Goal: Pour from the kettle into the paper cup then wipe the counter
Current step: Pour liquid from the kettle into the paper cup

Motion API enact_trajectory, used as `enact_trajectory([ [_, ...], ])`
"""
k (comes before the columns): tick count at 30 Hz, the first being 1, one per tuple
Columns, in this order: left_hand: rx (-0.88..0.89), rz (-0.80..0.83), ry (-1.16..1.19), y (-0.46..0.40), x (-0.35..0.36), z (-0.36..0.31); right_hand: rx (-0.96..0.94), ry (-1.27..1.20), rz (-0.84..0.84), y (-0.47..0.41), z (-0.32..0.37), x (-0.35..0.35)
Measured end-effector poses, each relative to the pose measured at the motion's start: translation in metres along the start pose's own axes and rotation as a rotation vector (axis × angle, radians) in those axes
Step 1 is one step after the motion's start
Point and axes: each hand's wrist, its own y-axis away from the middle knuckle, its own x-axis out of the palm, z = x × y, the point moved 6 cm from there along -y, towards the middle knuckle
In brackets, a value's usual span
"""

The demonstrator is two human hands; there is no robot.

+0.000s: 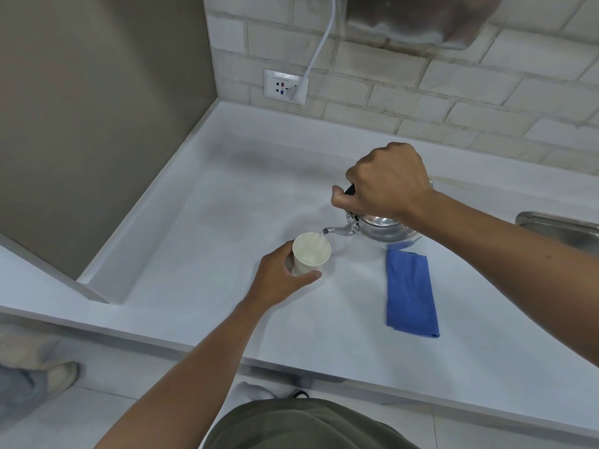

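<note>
My right hand point(387, 179) grips the kettle point(379, 228) by its top handle, spout over the paper cup point(310, 257) at counter centre. Left hand point(282, 273) wraps the cup: flimsy, I squeeze lightly. The metal kettle looks rigid and probably heavy.

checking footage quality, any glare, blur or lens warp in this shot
Head view: wide-angle warp bends the counter edges and wall tiles; soft, even light, with faint shadows under the kettle and cup; bright glare on the kettle body; the steel object at top and the shoe at lower left look smeared.
</note>
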Motion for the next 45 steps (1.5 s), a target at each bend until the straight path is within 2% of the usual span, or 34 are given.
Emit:
enact_trajectory([
  [45, 0.011, 0.007, 0.026, 0.0006, -0.0007, 0.0007, -0.026, 0.044, -0.011, -0.0006, 0.0018, -0.0036],
])
